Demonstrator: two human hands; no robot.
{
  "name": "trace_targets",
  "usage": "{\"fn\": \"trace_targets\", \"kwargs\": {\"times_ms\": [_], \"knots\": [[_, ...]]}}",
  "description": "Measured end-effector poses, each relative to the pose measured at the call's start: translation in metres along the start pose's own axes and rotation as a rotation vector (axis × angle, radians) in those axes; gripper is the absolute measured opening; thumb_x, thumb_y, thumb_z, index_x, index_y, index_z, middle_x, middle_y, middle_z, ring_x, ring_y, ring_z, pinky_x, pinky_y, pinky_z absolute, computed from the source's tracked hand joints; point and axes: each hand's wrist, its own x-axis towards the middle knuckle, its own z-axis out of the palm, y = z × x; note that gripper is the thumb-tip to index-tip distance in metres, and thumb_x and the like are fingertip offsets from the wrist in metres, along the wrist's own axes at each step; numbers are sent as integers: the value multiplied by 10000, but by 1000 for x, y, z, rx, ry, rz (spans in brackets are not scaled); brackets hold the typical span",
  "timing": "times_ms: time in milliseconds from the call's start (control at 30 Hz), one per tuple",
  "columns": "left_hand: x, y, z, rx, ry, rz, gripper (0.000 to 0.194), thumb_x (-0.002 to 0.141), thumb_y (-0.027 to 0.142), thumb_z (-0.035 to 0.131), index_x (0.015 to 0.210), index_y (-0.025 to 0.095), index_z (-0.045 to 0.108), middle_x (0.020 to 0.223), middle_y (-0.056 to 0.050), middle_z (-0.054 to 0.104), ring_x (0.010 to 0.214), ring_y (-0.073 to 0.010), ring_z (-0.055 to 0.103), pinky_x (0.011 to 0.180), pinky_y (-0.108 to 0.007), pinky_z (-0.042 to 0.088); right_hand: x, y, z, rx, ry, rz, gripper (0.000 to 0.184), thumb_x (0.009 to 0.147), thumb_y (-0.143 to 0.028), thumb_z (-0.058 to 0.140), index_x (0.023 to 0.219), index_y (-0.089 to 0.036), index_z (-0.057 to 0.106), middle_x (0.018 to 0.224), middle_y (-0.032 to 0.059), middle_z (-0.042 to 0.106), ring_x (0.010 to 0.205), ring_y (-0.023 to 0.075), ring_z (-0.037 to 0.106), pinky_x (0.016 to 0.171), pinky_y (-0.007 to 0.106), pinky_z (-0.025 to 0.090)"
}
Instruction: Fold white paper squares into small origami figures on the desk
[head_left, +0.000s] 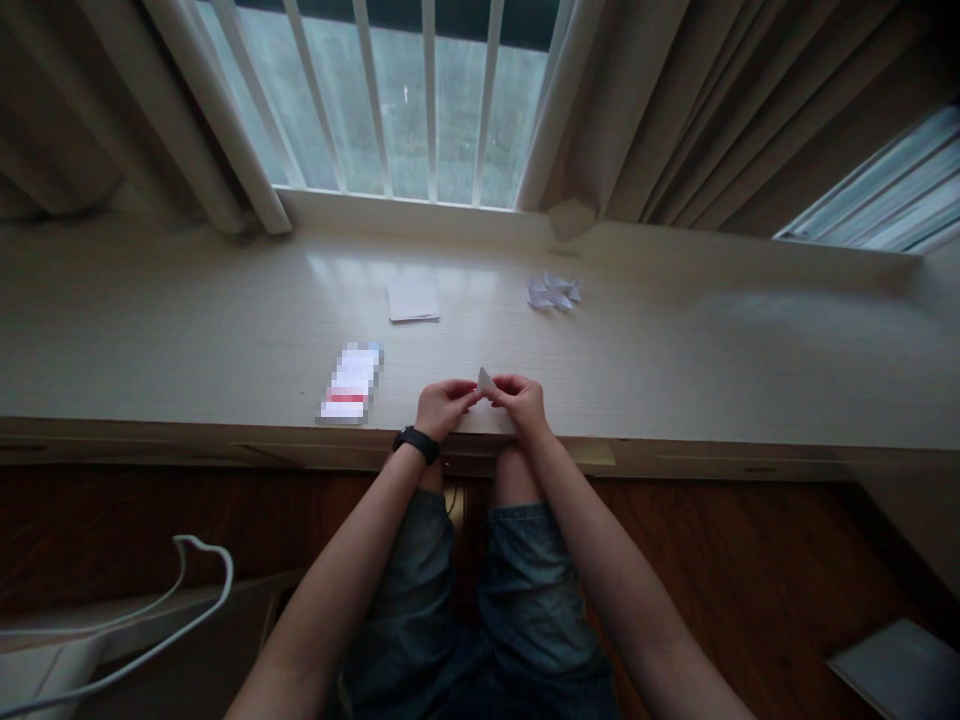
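Observation:
My left hand (442, 405) and my right hand (520, 400) meet above the front edge of a pale window ledge (675, 370). Both pinch a small folded piece of white paper (485, 380) between their fingertips, and its point sticks up between them. A black watch sits on my left wrist. Farther back on the ledge lies a small stack of white paper sheets (413, 298). To its right is a little heap of folded paper pieces (553, 292).
A blurred-out card or packet (350, 384) lies left of my hands on the ledge. Behind the ledge are a barred window (405, 100) and curtains. My knees are under the ledge. A white cable (187, 590) loops at lower left. A flat grey object (900, 665) lies on the wooden floor at lower right.

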Motion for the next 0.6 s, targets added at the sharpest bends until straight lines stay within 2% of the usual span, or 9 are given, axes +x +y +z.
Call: {"fn": "trace_targets", "kwargs": {"times_ms": [167,333,467,600], "knots": [[-1,3,-9,-112,-50,-33,437,633,449,776,894,100,740,833,-111,729,685,-174,645,647,-303,536,0,3,-8,-2,-82,17,343,661,-487,717,748,-155,734,671,40,681,569,134,574,529,257,473],[-2,2,-15,-23,-126,21,411,664,444,750,898,106,743,786,-94,725,642,-155,621,618,-278,503,2,1,-14,-14,-202,57,344,619,-471,761,736,-149,728,553,17,625,488,111,518,483,247,426],[-1,1,-16,90,-140,85,393,715,458,698,911,121,742,757,-78,720,642,-156,623,608,-263,486,2,0,-11,-42,-164,52,328,610,-455,773,694,-143,711,517,13,608,460,106,504,458,237,394],[-1,0,-14,138,-102,107,385,723,468,686,886,124,746,765,-86,726,656,-169,637,604,-263,492,3,0,-7,-84,-122,58,335,601,-460,774,634,-141,676,481,4,577,423,97,473,424,231,357]]}}
